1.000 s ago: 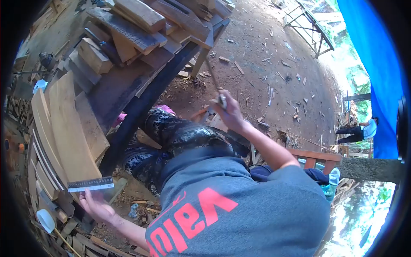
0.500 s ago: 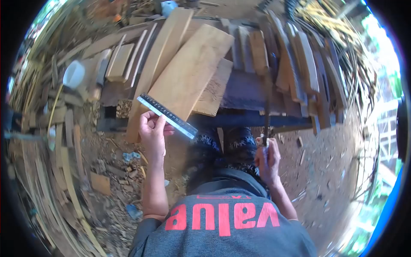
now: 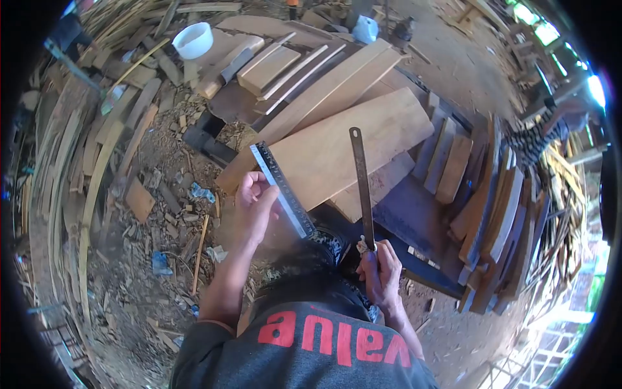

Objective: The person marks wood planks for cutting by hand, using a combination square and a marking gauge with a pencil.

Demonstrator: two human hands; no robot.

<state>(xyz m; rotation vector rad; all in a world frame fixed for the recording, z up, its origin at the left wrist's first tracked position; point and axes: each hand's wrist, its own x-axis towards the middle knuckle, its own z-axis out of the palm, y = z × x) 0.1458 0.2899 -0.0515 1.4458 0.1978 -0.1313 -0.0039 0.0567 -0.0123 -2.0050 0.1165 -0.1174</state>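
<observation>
The broad pale wooden board lies on the dark work surface just beyond both hands, its long axis running from near left up to far right. The graduated steel ruler — pinched at its middle by the left hand — slants across the board's near-left end, roughly crosswise to that axis. The right hand is wrapped around the cloth-bound handle of a long thin metal blade, which stands up over the board's near edge. The left hand is the nearer to the board — a white bowl sits far left.
</observation>
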